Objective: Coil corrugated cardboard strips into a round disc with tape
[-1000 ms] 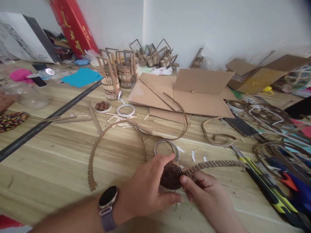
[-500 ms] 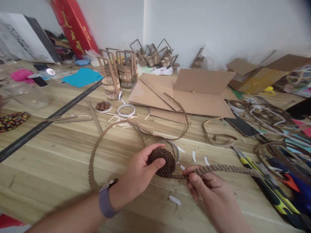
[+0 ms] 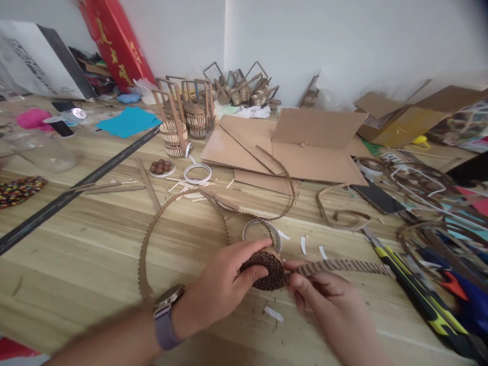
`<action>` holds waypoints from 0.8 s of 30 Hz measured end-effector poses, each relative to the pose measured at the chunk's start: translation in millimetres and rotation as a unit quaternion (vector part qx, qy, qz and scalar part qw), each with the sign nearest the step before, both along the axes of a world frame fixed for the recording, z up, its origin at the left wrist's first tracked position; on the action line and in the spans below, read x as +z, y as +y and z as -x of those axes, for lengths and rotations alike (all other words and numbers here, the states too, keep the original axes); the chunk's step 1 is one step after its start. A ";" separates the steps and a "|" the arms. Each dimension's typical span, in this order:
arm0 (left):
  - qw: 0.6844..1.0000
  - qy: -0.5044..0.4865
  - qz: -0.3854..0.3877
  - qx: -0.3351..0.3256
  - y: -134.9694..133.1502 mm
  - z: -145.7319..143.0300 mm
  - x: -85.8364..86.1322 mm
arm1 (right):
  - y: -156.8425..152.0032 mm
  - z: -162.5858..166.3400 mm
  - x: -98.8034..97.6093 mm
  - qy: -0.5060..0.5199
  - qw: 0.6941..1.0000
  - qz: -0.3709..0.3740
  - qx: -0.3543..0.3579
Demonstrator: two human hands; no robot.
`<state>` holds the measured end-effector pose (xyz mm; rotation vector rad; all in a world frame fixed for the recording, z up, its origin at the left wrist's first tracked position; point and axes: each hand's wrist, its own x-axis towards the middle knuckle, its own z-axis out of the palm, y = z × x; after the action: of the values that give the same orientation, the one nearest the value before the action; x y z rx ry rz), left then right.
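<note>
My left hand [image 3: 223, 277], with a watch at the wrist, grips a dark brown coil of corrugated cardboard [image 3: 267, 272], thumb on its face and fingers over its far side. From the coil's right edge runs a corrugated cardboard strip [image 3: 343, 265]. My right hand [image 3: 324, 295] pinches this strip between thumb and fingers close to the coil, and its free end points right. Just behind the coil lies a roll of tape [image 3: 249, 231]. A long cardboard strip [image 3: 147, 244] loops over the table to the left of the coil.
Utility knives [image 3: 415, 295] lie at the right beside tangled strips [image 3: 423, 244]. Cardboard sheets [image 3: 244, 147] lie behind. Small baskets [image 3: 174, 137] stand at the back, near a dish of brown balls [image 3: 160, 166], a tape ring [image 3: 197, 173] and scattered sticks [image 3: 194, 194]. White paper scraps [image 3: 273, 313] dot the table.
The coil has moved right and slightly down in my left hand, up against my right fingertips. The strip's free end has shifted left, and more of the tape roll shows.
</note>
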<state>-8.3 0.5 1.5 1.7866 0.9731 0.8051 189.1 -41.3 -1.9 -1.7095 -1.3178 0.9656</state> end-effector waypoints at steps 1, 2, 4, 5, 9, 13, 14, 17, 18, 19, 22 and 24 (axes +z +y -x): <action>1.000 0.008 -0.011 -0.009 -0.5 0.2 0.0 | -0.7 0.0 -0.6 -0.007 1.000 0.001 0.008; 1.000 0.014 -0.021 -0.016 -0.9 0.4 0.0 | -1.3 -0.3 -1.3 -0.019 1.000 0.000 0.017; 0.998 0.029 -0.038 -0.032 -1.7 0.5 0.0 | -2.3 -1.4 -3.2 -0.055 0.998 -0.014 0.036; 0.997 0.039 -0.047 -0.043 -2.1 0.4 0.2 | -2.5 -2.4 -4.7 -0.072 0.996 -0.024 0.045; 0.990 0.068 -0.076 -0.102 -3.3 -0.1 1.3 | -1.1 -7.3 -15.6 -0.116 0.986 -0.063 0.099; 0.983 0.091 -0.091 -0.132 -1.9 -0.6 1.5 | 2.8 -7.9 -23.0 -0.159 0.971 -0.108 0.142; 0.981 0.102 -0.094 -0.136 -1.4 -0.8 1.4 | 3.6 -7.0 -22.9 -0.165 0.969 -0.110 0.150; 0.978 0.116 -0.100 -0.142 -1.0 -1.2 0.6 | 4.2 -4.8 -21.1 -0.167 0.966 -0.108 0.167; 0.978 0.113 -0.103 -0.140 -1.4 -1.3 0.0 | 3.7 -4.6 -21.0 -0.168 0.966 -0.109 0.163; 0.979 0.110 -0.105 -0.134 -2.3 -1.4 -0.8 | 3.0 -4.8 -21.4 -0.170 0.967 -0.111 0.152; 0.982 0.105 -0.123 -0.094 -6.1 -2.1 -5.2 | 0.7 -5.6 -22.3 -0.172 0.976 -0.102 0.091; 0.981 0.109 -0.144 -0.070 -8.8 -3.4 -9.3 | -0.3 -4.5 -20.3 -0.157 0.983 -0.079 0.055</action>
<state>-4.9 -8.3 -7.8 2.2046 0.8897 0.6984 193.6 -41.6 -22.1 -1.7286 -1.6606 0.6461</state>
